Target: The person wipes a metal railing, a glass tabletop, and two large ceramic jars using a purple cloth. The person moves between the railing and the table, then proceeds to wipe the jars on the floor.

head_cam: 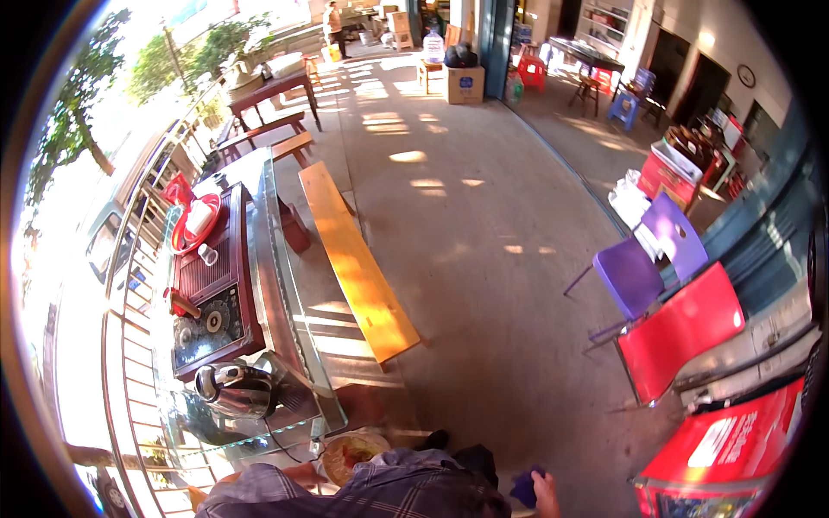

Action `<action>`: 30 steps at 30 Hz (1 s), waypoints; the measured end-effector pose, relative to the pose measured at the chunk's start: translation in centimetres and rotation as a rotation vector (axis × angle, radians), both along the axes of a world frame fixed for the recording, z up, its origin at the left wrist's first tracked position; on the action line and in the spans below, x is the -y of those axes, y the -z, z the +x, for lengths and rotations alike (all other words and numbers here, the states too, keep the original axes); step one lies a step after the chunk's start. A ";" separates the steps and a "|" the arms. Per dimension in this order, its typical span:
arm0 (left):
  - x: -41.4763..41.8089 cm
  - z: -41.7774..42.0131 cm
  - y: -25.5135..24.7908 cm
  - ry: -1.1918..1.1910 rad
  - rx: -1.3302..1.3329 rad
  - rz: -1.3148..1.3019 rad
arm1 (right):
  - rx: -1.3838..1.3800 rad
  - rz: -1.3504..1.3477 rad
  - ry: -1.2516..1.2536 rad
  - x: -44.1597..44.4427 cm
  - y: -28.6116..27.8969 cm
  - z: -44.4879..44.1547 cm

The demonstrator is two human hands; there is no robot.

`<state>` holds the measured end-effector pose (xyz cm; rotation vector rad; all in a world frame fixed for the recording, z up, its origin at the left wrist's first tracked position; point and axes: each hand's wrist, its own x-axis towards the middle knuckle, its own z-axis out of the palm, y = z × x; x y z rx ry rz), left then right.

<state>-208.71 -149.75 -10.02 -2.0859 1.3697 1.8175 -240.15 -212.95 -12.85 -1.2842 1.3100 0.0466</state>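
Note:
At the bottom edge, right of the body, my right hand [546, 495] is closed on a dark purple cloth [528, 487]. My left hand [304, 476] is low at the left, beside a round patterned bowl or basin [343, 456]; whether it touches the rim I cannot tell, and its fingers are not clear. Plaid clothing [414, 485] covers my body between the hands. An electric kettle [236, 388] stands on the glass-topped table [285, 427] ahead of the left hand.
A tea tray [210, 272] and red basin [214, 223] rest on the table beside a metal railing [120, 324]. A wooden bench [356, 265] runs along its right side. Purple [628, 275] and red [686, 330] chairs stand at right. A person [333, 29] stands far off.

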 end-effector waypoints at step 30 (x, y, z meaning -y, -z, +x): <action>40.5 20.1 0.4 -2.354 -0.633 -0.897 | 1.106 0.826 -1.979 23.6 -55.9 59.1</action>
